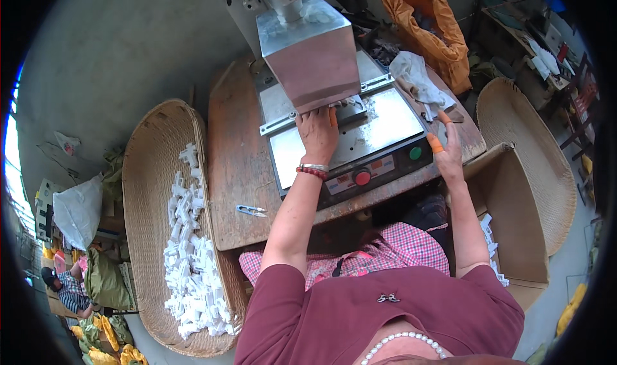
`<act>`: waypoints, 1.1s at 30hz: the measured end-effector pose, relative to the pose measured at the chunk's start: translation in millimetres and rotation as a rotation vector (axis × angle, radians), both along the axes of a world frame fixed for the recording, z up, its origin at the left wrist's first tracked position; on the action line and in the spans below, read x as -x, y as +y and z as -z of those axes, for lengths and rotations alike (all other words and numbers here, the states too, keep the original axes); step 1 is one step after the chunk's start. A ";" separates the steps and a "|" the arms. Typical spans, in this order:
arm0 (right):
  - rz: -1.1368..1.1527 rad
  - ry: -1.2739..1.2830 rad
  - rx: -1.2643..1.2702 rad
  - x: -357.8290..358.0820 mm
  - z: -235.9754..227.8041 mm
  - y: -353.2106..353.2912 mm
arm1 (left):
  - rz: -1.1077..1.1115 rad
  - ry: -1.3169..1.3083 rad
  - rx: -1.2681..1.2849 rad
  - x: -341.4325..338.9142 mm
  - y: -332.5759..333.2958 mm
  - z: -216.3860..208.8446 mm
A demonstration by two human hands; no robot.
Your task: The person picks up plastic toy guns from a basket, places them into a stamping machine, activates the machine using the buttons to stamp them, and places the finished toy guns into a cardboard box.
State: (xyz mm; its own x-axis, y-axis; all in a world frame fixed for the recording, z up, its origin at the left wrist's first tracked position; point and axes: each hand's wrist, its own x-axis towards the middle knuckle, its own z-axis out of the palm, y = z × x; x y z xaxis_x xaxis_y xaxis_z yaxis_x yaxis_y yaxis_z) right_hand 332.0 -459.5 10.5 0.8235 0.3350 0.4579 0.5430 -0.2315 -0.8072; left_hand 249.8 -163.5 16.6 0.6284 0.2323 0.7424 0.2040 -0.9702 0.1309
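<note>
Reaching under the big press (313,63), the left hand (318,137), fingers too hidden to tell their grip, is nearer the metal block (352,112) lying sideways just right of it, while the right hand (448,153) spreads its fingers.

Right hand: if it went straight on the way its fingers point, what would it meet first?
The right hand would likely meet the crumpled white plastic first, though depth is unclear.

A workshop: silver, box-headed metal press (312,60) over the left hand (317,135), tan woven basket (143,166) of small white parts (193,275) leftward.
</note>
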 end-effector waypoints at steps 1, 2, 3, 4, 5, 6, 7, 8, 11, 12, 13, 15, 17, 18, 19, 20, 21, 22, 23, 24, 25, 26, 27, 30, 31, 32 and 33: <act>0.029 -0.073 0.091 -5.7 13.1 -3.7 | 0.014 0.033 0.074 7.9 3.0 -1.3; -0.022 0.046 0.115 -9.8 26.2 -7.0 | -0.023 0.037 0.089 21.8 4.2 -0.8; -0.088 0.166 0.148 -16.9 41.5 -9.6 | 0.038 0.007 0.118 43.0 -1.7 -9.2; -0.179 0.257 0.051 -24.3 59.0 -11.5 | 0.084 -0.025 0.145 68.9 -4.1 -15.2; -0.230 0.297 0.043 -21.6 57.8 -11.3 | 0.125 0.044 0.172 98.2 -2.3 -11.5; -0.242 0.276 0.068 -19.9 59.5 -12.9 | 0.131 0.161 0.210 126.5 -7.2 -10.8; -0.189 0.313 0.104 -24.8 68.8 -14.5 | 0.154 0.195 0.218 148.2 -5.4 0.7; -0.104 0.119 0.175 -35.8 82.9 -18.3 | 0.150 0.292 0.192 163.3 -2.9 8.3; -0.021 -0.008 0.364 -76.4 115.2 -28.9 | 0.212 0.121 0.161 174.9 9.0 37.1; -0.091 0.072 0.353 -73.9 108.4 -21.4 | 0.204 0.095 0.162 179.7 10.6 38.5; -0.105 0.049 0.370 -77.3 107.2 -23.5 | 0.218 0.067 0.165 184.9 9.6 34.3; -0.091 0.086 0.348 -85.2 114.1 -29.3 | 0.198 0.011 0.270 205.9 22.0 24.5; -0.145 0.138 0.332 -78.1 101.8 -26.2 | 0.106 -0.167 0.376 243.6 58.1 25.0; -0.186 0.199 0.305 -71.4 94.5 -25.6 | 0.017 -0.167 0.425 285.9 94.1 37.9; -0.178 0.195 0.311 -67.9 92.8 -30.4 | -0.338 -0.109 0.326 324.4 116.6 44.6; -0.145 0.193 0.291 -66.6 91.6 -30.2 | -0.617 -0.024 0.409 367.7 144.4 54.4; -0.106 0.196 0.273 -63.8 91.0 -30.3 | -0.816 0.214 0.463 412.9 172.2 71.6; -0.170 0.319 0.228 -52.8 81.1 -26.4 | -1.025 0.478 0.655 443.9 186.5 81.2; -0.157 0.319 0.231 -46.5 75.5 -23.9 | -1.044 0.703 0.803 465.1 194.9 89.9; -0.155 0.288 0.247 -43.6 69.5 -20.2 | -1.011 0.834 0.889 482.5 198.6 106.8; -0.143 0.256 0.257 -42.6 66.3 -19.3 | -0.990 0.861 0.822 492.3 199.4 127.6; -0.151 0.266 0.287 -60.9 74.1 -31.5 | -0.973 0.793 0.889 492.4 204.4 134.8; -0.149 0.283 0.320 -63.8 73.5 -34.1 | -0.962 0.764 0.909 497.3 206.8 135.8; -0.096 0.006 0.154 -51.1 66.3 -15.5 | -0.852 0.251 0.684 491.2 196.2 84.1; -0.061 0.011 0.122 -29.7 46.7 1.5 | -0.802 0.119 0.721 468.4 182.8 37.1; -0.081 -0.030 0.116 -23.3 35.6 9.0 | -0.870 0.037 0.787 421.0 155.4 -19.2; -0.119 -0.081 0.239 -12.5 12.2 27.8 | -0.648 -0.172 0.425 407.4 152.7 -24.2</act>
